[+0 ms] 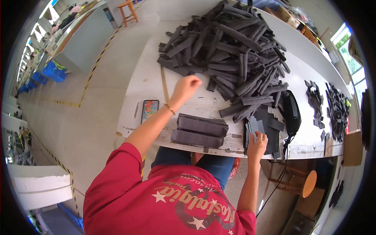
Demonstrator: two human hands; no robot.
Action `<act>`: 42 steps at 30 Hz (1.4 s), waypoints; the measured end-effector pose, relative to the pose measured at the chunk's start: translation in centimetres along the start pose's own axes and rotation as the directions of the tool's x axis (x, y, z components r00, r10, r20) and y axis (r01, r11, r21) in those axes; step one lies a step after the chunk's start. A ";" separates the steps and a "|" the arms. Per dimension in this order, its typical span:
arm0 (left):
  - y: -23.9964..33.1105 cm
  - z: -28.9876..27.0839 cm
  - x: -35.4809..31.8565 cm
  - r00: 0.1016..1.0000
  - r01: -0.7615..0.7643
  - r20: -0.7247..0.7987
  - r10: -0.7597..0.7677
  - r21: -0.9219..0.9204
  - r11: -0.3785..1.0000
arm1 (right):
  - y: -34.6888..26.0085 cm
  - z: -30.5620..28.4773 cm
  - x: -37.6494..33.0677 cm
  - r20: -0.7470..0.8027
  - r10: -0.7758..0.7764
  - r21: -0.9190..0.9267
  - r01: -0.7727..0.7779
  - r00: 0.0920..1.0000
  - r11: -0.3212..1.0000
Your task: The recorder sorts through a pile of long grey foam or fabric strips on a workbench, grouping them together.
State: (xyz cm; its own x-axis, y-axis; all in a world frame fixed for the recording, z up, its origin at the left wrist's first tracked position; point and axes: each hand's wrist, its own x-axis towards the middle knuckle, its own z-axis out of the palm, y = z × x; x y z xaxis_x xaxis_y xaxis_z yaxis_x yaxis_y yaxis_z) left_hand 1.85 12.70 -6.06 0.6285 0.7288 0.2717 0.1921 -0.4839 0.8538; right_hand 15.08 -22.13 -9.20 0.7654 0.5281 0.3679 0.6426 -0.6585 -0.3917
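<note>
Picking step: left hand (pixel 187 85) curled, apparently empty, beside strip pile (pixel 231 51); right hand (pixel 257 141) pinching flat pieces (pixel 261 126). Next: probably grasp strip.

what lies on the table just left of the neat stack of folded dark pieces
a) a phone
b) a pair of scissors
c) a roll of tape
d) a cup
a: a phone with its screen lit lies flat on the white table, left of the stack of folded dark pieces.

Strip pile (pixel 231 51) at table (pixel 145 78) far side; folded stack (pixel 199 130) near edge; phone (pixel 149 109) left; flat pieces (pixel 266 127) right.
</note>
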 end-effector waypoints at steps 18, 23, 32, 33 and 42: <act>6.2 22.3 2.8 0.904 -0.372 0.315 0.288 0.249 0.894 | 0.4 1.1 1.8 0.175 0.068 -0.329 -0.007 0.982 0.944; 6.5 21.5 2.1 0.925 -0.292 0.305 0.226 0.191 0.937 | 1.1 2.8 1.4 0.277 -0.068 -0.507 0.206 0.958 0.837; 10.1 17.4 1.7 0.922 -0.034 0.378 0.083 -0.133 0.990 | 3.2 -1.1 0.8 -0.034 0.019 0.217 -0.012 0.999 0.976; 10.1 15.7 1.6 0.927 -0.031 0.367 0.074 -0.122 0.992 | 2.6 -1.9 1.0 -0.061 0.083 0.335 -0.058 0.995 0.941; 9.9 6.3 -2.5 0.807 0.580 0.478 -0.348 -0.754 0.309 | -6.5 -5.2 0.6 0.118 0.139 0.652 -0.183 0.983 0.736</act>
State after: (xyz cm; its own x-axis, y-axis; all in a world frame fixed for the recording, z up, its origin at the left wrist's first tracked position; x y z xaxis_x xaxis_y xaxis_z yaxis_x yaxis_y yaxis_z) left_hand 6.87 3.01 -1.05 0.8000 0.5250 -0.2905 -0.1441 0.6381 0.7564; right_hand 11.23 -20.31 -2.05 0.8462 0.4908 0.2073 0.3562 -0.2318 -0.9052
